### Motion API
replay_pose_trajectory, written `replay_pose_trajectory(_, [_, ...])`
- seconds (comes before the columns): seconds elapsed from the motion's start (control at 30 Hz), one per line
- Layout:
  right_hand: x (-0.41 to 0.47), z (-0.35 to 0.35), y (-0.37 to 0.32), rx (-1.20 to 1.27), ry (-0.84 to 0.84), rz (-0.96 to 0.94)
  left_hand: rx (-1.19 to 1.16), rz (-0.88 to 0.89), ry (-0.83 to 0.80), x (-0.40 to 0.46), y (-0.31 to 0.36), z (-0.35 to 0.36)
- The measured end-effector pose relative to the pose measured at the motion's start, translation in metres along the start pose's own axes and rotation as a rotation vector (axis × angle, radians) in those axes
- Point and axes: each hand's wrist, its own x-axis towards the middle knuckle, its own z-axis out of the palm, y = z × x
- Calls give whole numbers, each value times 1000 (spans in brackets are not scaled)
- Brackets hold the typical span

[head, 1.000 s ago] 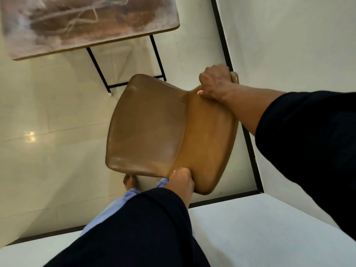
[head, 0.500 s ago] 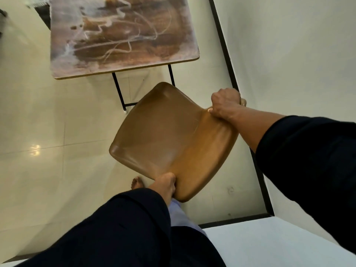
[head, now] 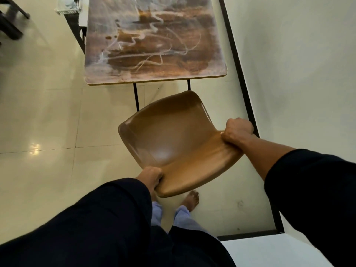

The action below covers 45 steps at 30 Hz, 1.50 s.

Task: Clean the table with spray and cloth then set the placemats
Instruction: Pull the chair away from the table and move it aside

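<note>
1. I judge the task barely begun: the rectangular dark wood-grain table [head: 156, 41] at twelve o'clock is streaked with whitish smears, and I see no spray, cloth or placemats.
2. I carry a glossy tan moulded plastic chair [head: 173, 143] at centre, just short of the table's near edge; whether its legs touch the floor I cannot tell.
3. My left hand [head: 152, 177] grips the backrest's edge at seven o'clock of the chair, fingers curled round it.
4. My right hand [head: 238, 131] clamps the opposite edge at three o'clock.
5. The chair shell is smooth and curved; the cream floor tiles [head: 38, 112] gleam; the tabletop looks matte with rounded corners.
</note>
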Motion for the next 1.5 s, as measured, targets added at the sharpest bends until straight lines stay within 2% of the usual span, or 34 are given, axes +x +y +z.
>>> replay_pose_trajectory(0.13, [-3,-2,-26,68,-16,61,-121,37,59,-28,25,-42])
replay_pose_trajectory(0.27, [-2,-1,-48,114,-30,125,45,80,100,-17,34,-77])
replay_pose_trajectory(0.43, [1,2,-70,175,-37,178,173,99,132,40,20,-116])
replay_pose_trajectory(0.67, [5,9,-91,223,-49,216,331,127,230,23,52,-141])
replay_pose_trajectory(0.8, [5,11,-97,209,-61,215,452,84,251,17,65,-141])
replay_pose_trajectory(0.97, [4,14,-101,203,-73,215,579,-54,280,14,77,-138])
replay_pose_trajectory(1.27, [-9,19,-96,215,-159,120,499,-112,293,9,72,-134])
replay_pose_trajectory(1.4, [-15,13,-93,197,-242,-14,545,-24,285,-9,78,-133])
replay_pose_trajectory(1.5, [-24,10,-79,243,-248,-82,465,37,313,-32,74,-133])
